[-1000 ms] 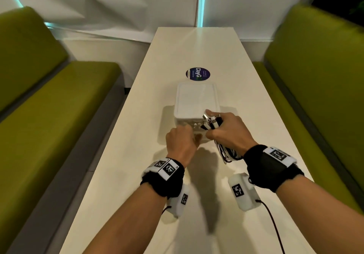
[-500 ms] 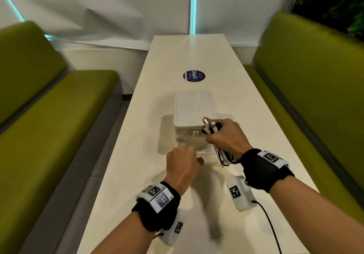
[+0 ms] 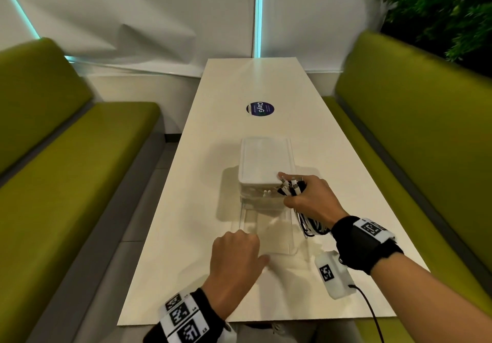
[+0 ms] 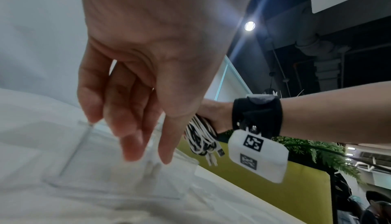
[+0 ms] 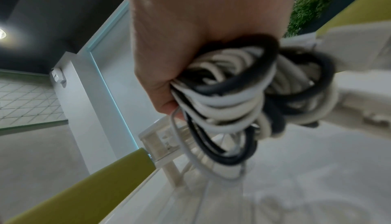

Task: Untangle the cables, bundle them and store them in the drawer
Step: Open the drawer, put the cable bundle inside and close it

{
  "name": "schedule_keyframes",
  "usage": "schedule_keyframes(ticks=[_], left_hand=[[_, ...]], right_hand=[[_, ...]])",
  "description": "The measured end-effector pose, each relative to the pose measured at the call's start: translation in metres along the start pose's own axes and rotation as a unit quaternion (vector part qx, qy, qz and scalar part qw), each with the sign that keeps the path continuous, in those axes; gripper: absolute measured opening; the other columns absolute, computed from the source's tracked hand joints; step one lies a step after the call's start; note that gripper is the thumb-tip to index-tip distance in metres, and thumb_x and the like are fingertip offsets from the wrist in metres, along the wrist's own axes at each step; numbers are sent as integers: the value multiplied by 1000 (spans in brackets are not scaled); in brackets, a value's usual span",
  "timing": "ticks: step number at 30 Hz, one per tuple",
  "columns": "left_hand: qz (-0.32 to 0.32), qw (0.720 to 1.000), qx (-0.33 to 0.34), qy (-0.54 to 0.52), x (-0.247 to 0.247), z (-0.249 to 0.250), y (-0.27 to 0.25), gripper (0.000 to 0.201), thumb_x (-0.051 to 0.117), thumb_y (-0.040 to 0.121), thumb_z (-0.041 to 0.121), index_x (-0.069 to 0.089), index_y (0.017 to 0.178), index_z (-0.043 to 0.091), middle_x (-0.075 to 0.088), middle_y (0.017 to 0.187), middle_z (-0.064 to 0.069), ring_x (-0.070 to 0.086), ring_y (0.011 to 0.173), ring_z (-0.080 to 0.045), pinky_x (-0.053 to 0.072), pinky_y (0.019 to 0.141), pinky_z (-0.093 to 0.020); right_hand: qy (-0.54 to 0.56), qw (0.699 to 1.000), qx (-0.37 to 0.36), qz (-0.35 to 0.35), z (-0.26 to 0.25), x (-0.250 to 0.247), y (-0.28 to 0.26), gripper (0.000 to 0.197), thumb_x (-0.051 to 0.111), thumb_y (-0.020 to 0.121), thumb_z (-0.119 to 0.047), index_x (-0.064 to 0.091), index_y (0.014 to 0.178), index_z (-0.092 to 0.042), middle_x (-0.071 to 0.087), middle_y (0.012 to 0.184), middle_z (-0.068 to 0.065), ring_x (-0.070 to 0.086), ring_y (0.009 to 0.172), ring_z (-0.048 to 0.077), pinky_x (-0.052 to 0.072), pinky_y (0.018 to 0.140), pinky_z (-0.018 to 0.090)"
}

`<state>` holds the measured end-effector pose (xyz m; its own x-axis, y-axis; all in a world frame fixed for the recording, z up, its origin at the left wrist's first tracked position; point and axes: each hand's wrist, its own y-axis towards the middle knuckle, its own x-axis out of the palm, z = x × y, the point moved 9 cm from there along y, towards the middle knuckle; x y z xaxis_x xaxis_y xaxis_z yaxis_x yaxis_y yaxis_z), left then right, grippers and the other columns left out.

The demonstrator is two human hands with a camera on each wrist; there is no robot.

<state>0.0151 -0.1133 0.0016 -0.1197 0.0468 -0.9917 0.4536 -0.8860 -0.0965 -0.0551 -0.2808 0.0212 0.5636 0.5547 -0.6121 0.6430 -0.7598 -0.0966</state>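
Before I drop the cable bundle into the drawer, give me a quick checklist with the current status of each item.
1. Drawer pulled out of the white box: ok, the clear tray sticks out toward the person.
2. Cable bundle secure: ok, the right hand grips the coiled black and white cables.
3. Bundle over the drawer: not ok, it hangs at the drawer's right edge, loops outside.
4. Left hand out of the way: not ok, its fingers are at the drawer's front edge.
5. Drawer has room: cannot tell, the clear plastic is blurred.
6. Bundle tied: cannot tell, no tie visible.
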Motion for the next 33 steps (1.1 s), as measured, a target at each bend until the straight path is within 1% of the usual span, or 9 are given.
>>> schedule_keyframes(ticks=[2, 7, 9, 12, 17, 20, 25, 30, 33], left_hand=[[24, 999, 4, -29, -5, -7, 1, 35, 57, 85, 54, 63, 92, 21, 66, 96, 1, 62, 93, -24, 38, 70, -31], [39, 994, 49, -86, 6, -4, 5, 30, 60, 89, 46, 59, 112, 27, 53, 113, 9, 53, 105, -16, 42, 74, -31], [41, 994, 54, -89, 10, -1, 7, 20, 58, 92, 36, 64, 108, 26, 59, 109, 7, 54, 104, -17, 46, 75, -31], [44, 991, 63, -110, 14, 3, 10, 20, 58, 92, 39, 68, 103, 26, 61, 103, 8, 54, 99, -15, 47, 75, -31], [64, 985, 78, -139, 14, 5, 10, 19, 58, 90, 35, 70, 102, 28, 63, 102, 10, 56, 98, -12, 45, 76, -28], [69, 982, 90, -149, 14, 9, 10, 21, 58, 89, 38, 71, 102, 28, 64, 99, 9, 57, 97, -12, 44, 75, -27], [69, 979, 102, -161, 15, 14, 11, 21, 59, 89, 40, 71, 101, 29, 64, 97, 9, 56, 96, -11, 42, 73, -26], [70, 976, 110, -172, 16, 7, 12, 19, 61, 88, 38, 72, 99, 29, 64, 95, 11, 55, 94, -10, 42, 75, -24], [59, 977, 114, -171, 18, 4, 13, 19, 62, 87, 38, 72, 101, 29, 64, 97, 10, 55, 95, -11, 44, 77, -26]], right_hand=[[38, 999, 2, 3, 2, 1, 1, 58, 64, 60, -21, 66, 113, -46, 75, 91, 2, 64, 69, 25, 55, 66, 34], [67, 998, 3, 15, 4, 1, 5, 53, 63, 61, -22, 69, 108, -46, 75, 89, 2, 56, 65, 11, 48, 62, 27], [59, 998, 3, 16, 3, -1, 6, 52, 63, 62, -21, 69, 109, -44, 75, 88, 1, 55, 60, 11, 48, 58, 27], [38, 999, 2, 17, 2, 1, 6, 53, 63, 62, -22, 68, 110, -44, 75, 85, -2, 64, 67, 20, 55, 63, 33], [24, 999, 3, 29, 1, 4, 3, 53, 65, 64, -20, 68, 114, -38, 73, 77, -2, 62, 63, 15, 53, 64, 29], [9, 999, -2, 38, -1, 6, 1, 58, 65, 66, -22, 64, 121, -38, 73, 77, -3, 66, 71, 19, 55, 68, 32], [-65, 995, -13, 72, -7, 10, -3, 65, 60, 66, -41, 54, 131, -43, 70, 79, -9, 61, 74, 16, 43, 62, 25], [-61, 996, -1, 71, -9, 10, -5, 67, 62, 67, -35, 53, 134, -40, 61, 70, -14, 57, 70, 14, 41, 60, 24], [-55, 994, -12, 90, -17, 14, -13, 69, 62, 70, -36, 48, 138, -37, 71, 86, -13, 63, 82, 15, 50, 71, 27]])
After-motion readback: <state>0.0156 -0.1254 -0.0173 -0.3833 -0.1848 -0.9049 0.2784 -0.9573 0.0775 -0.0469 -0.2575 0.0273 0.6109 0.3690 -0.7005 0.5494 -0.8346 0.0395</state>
